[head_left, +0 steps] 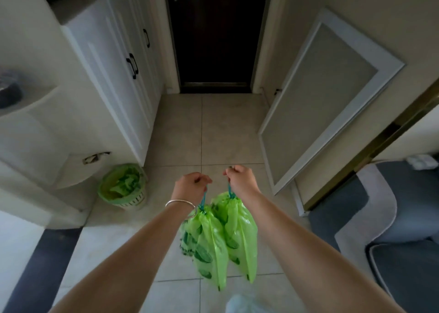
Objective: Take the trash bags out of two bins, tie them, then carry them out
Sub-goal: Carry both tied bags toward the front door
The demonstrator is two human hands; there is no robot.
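Two green trash bags hang side by side in front of me, above the tiled floor. My left hand (191,185) grips the blue drawstring of the left bag (209,248); a silver bangle sits on that wrist. My right hand (240,178) grips the drawstring of the right bag (242,232). Both bags are pulled closed at the top and hang slack, touching each other. A small bin (123,186) lined with a green bag stands on the floor to the left, by the cabinet.
A dark closed door (216,39) lies straight ahead at the end of a tiled hallway (206,132). White cabinets (114,75) line the left side. A white-framed door (316,103) stands ajar on the right, with grey mats (380,229) beyond it.
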